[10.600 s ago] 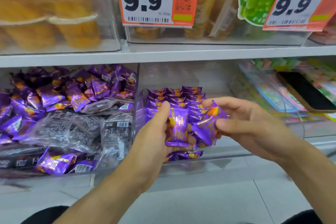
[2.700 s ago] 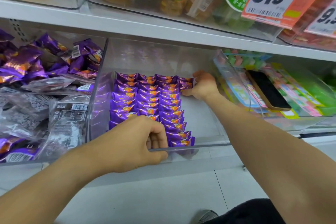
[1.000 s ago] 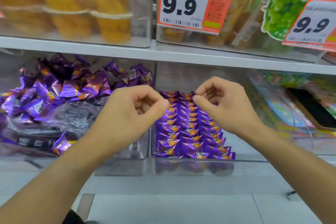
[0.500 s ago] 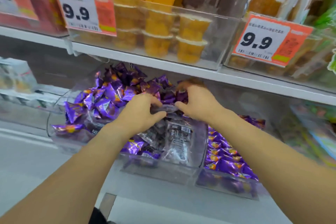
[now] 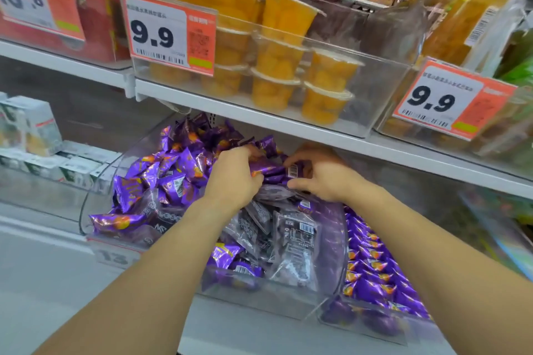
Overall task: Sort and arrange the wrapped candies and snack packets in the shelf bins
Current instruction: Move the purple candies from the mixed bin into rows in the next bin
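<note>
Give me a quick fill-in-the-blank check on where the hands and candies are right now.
1. Both hands, left hand and right hand, reach into the clear plastic bin of loose ____ wrapped candies.
2. The neat rows of purple candies lie in the bin to the ____ of it.
3. The orange price tag above the hands reads ____.

Missing: purple; right; 9.9

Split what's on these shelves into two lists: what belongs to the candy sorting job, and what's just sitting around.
Job:
left hand and right hand, both gripping purple candies
grey snack packets
messy clear bin
neat candy rows

Lying about:
orange fruit cups
9.9 price tag
white cartons
</note>
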